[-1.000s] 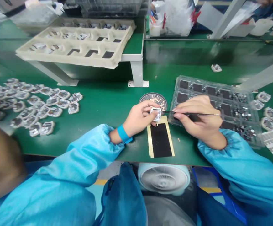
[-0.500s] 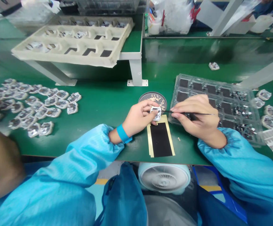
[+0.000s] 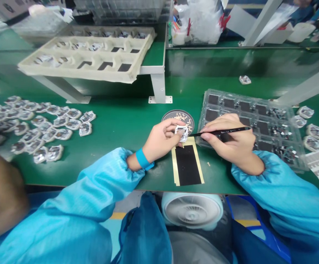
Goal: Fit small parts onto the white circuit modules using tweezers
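Observation:
My left hand pinches a small white square part just above a black strip with yellow edges on the green bench. My right hand grips black tweezers, whose tips point left and meet the part. A round grey dish of tiny pieces sits right behind the part. Both arms wear blue sleeves; a blue band circles my left wrist.
A clear plastic tray with dark pockets lies under my right hand. Several loose white parts spread at the left, more at the far right. A beige tray rests on a raised shelf behind. Another person's arm fills the left edge.
The tweezers have tilted so their handle shows more clearly above my right hand. Both hands stay at the part; the view shifted slightly.

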`<state>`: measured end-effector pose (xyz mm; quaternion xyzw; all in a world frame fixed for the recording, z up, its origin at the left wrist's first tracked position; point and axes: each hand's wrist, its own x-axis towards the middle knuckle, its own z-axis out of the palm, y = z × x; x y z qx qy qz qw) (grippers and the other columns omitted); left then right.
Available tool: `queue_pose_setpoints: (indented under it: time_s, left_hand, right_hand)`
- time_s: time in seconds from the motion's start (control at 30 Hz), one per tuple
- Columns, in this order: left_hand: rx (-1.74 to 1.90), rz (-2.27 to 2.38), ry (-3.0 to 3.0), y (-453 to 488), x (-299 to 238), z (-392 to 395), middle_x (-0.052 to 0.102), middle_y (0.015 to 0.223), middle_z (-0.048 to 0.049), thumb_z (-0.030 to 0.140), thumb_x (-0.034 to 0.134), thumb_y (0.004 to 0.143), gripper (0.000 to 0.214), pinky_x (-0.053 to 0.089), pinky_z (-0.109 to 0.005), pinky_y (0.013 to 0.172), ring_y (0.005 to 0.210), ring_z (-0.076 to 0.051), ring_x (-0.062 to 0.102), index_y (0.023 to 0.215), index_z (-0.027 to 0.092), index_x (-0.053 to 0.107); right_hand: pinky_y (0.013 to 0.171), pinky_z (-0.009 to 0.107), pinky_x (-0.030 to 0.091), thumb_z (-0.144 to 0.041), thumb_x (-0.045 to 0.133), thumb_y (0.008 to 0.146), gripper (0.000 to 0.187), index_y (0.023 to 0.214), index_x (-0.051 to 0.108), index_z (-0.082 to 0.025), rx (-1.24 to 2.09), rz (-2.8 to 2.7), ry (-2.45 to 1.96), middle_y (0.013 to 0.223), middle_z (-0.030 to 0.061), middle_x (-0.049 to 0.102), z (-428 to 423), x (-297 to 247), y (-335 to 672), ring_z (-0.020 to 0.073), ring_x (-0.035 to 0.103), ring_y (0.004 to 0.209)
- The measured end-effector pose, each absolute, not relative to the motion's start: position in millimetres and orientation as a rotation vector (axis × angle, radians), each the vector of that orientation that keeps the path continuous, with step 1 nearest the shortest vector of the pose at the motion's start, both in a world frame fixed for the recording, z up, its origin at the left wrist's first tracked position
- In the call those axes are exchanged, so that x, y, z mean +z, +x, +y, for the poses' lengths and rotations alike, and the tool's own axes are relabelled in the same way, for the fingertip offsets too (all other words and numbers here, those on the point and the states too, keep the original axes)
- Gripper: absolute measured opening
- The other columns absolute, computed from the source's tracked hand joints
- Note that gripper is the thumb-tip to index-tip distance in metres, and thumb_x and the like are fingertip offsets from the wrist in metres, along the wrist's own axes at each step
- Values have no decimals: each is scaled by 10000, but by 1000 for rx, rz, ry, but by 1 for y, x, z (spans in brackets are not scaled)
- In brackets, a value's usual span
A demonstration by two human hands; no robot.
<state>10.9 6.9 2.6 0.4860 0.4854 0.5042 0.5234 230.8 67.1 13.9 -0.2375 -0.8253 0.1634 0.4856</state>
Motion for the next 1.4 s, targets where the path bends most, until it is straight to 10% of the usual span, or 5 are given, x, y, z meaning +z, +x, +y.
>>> queue_pose_setpoints:
  time_s: [1.4]
  left_hand:
    - [1293,1172,1059,8,13,11,757,835,-85,355,789,837,353,499,-193,452,598,-130,673,1085,114,720]
  right_hand:
    - [791,323,579,-389,781,889,174,896,755,-217,1168,-1713,-857,911,57,790,73,15,230,190,742,849]
